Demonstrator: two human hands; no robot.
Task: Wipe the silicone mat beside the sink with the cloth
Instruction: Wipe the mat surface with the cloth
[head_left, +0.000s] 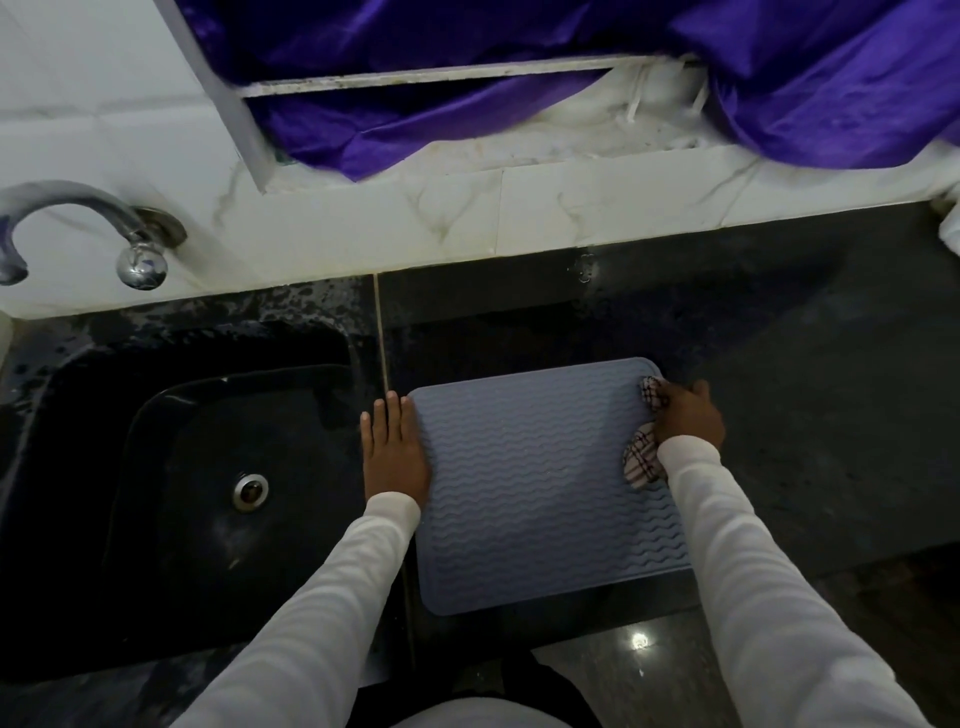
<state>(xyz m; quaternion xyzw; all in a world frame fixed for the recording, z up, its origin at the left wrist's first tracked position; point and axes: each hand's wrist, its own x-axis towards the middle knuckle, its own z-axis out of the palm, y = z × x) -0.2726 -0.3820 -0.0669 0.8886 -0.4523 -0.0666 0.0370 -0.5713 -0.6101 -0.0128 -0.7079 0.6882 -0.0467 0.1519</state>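
Note:
A grey-blue silicone mat (540, 483) with a wavy ribbed surface lies flat on the dark counter, just right of the sink. My left hand (393, 448) rests flat with straight fingers on the mat's left edge, partly on the counter. At the mat's far right corner my right hand (687, 415) grips a bunched white cloth with a dark check pattern (643, 462). Cloth shows above and below the fingers and touches the mat.
A black sink (171, 467) with a metal drain (250, 492) sits to the left, under a chrome tap (98, 228). Dark granite counter (810, 395) extends right. White marble-look tiles and purple fabric (519, 67) lie behind.

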